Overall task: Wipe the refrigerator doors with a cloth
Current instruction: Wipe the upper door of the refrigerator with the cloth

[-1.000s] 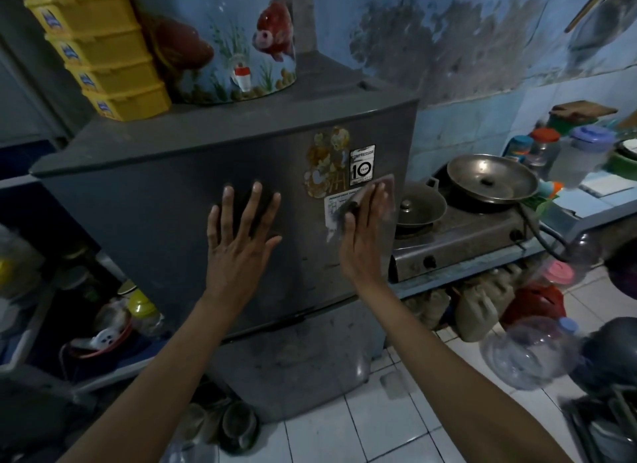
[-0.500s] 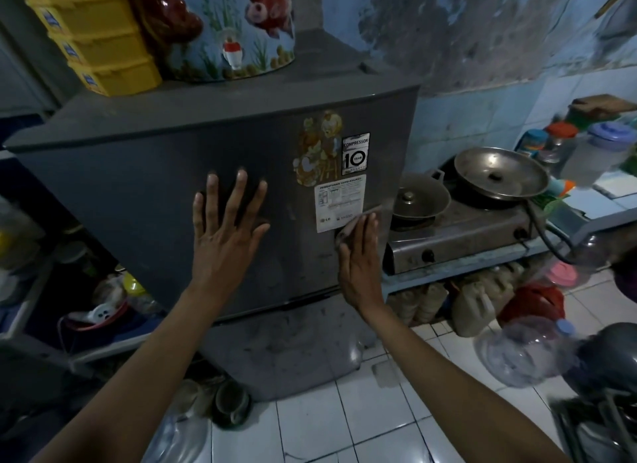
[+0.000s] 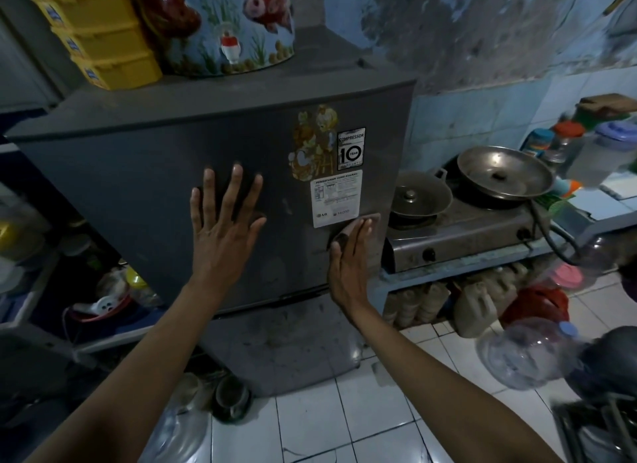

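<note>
At frame centre, the left hand (image 3: 224, 231) lies flat, fingers spread, on the grey upper door (image 3: 144, 187). Right of it, the right hand (image 3: 350, 266) presses straight fingers on what seems a cloth (image 3: 370, 218) below a white label (image 3: 336, 198). Further right sits a stove (image 3: 462, 235).
</note>
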